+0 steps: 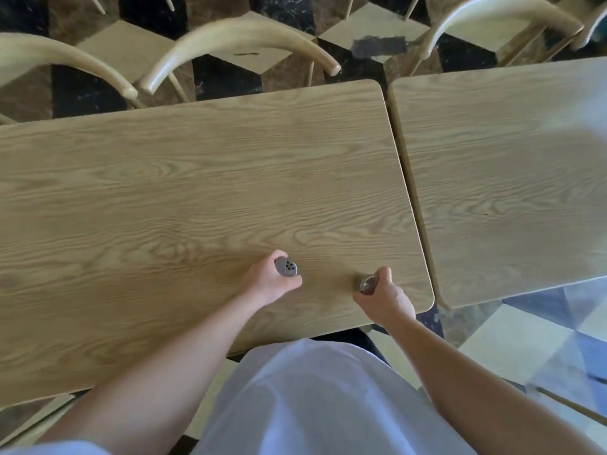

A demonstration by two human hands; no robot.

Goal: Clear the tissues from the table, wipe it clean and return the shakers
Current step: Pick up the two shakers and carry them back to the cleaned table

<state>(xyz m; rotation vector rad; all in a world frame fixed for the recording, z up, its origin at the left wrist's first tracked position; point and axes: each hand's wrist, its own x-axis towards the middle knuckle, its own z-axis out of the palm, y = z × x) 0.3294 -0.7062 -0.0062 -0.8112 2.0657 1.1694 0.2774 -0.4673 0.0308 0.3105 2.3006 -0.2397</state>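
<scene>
I look down on a light wooden table. My left hand is wrapped around a shaker with a round metal lid and several holes, held upright just over the table's near right part. My right hand grips a second metal-topped shaker close to the table's near right corner. Only the lids show; both bodies are hidden in my fists. No tissues are in view on the table top.
A second wooden table stands to the right across a narrow gap. Pale wooden chairs line the far side. The floor has dark and light tiles. My white clothing fills the bottom of the view.
</scene>
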